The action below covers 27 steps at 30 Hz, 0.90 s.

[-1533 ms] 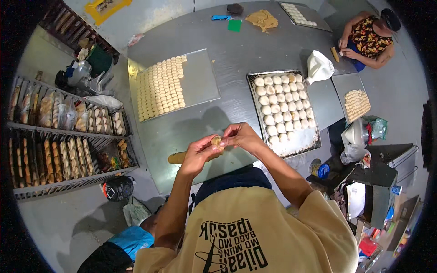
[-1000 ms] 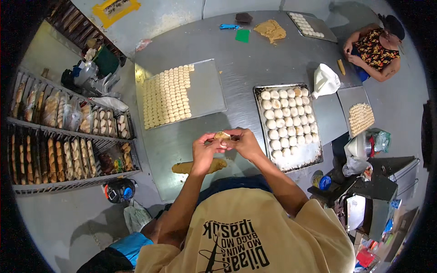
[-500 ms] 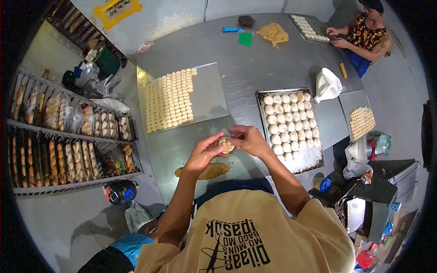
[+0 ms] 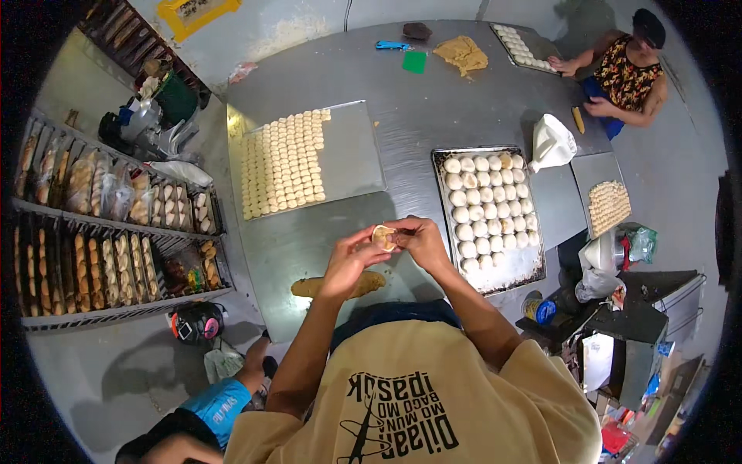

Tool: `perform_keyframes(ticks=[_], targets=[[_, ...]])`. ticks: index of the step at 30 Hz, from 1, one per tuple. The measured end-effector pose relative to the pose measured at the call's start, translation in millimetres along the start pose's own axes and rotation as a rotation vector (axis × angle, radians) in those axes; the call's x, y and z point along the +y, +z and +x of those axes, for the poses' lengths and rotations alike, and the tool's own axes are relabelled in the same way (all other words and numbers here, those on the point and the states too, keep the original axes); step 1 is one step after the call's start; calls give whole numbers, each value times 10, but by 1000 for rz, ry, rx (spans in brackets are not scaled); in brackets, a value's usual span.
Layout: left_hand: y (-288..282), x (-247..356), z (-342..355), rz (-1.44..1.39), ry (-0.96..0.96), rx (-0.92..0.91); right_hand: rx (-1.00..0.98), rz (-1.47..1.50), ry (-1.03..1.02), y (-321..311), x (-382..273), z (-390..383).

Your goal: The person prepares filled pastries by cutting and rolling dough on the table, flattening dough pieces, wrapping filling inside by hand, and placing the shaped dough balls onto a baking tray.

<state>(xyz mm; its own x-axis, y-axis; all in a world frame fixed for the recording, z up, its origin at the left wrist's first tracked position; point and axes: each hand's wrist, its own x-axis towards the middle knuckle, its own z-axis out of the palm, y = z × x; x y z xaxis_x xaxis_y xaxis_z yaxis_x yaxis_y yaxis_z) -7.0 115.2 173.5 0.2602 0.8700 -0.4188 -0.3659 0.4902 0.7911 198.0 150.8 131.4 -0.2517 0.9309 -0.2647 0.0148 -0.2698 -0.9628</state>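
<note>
Above the near part of the table I hold a small round of dough (image 4: 380,231) with a brownish filling in its middle. My left hand (image 4: 349,261) cups it from the left, fingers curled round its edge. My right hand (image 4: 423,241) pinches its right side, the fingertips partly over the filling. Just below my left hand lies a long brown log of filling paste (image 4: 309,287). Ahead to the left is a metal tray (image 4: 352,158) with rows of small pale dough pieces (image 4: 290,162). To the right, a dark-rimmed tray (image 4: 516,277) carries rows of round white buns (image 4: 487,209).
A white jug-like container (image 4: 553,143) stands beyond the bun tray. A green scraper (image 4: 414,62) and a lump of brown paste (image 4: 461,54) lie at the far side. A co-worker (image 4: 630,73) stands far right. Bread racks (image 4: 124,232) line the left; another person (image 4: 224,406) is lower left.
My right fingers have come in onto the dough round, which has tilted. The co-worker's one hand has drawn back from the far tray. The person at lower left has come further into view.
</note>
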Motion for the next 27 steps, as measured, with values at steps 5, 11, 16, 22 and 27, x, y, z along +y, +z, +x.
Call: perform_keyframes(ticks=[5, 11, 16, 22, 27], targets=[[-210, -249, 129, -66, -38, 55, -70, -86, 3, 19, 31, -6], [-268, -655, 329, -130, 26, 188, -42, -488, -330, 45, 78, -78], [-182, -685, 412, -120, -11, 184, 49, -281, -223, -82, 571, 169], [-327, -1106, 710, -60, -86, 368, 71, -371, -151, -47, 908, 316], [-307, -1451, 920, 209, -43, 491, -16, -738, -310, -113, 1041, 331]])
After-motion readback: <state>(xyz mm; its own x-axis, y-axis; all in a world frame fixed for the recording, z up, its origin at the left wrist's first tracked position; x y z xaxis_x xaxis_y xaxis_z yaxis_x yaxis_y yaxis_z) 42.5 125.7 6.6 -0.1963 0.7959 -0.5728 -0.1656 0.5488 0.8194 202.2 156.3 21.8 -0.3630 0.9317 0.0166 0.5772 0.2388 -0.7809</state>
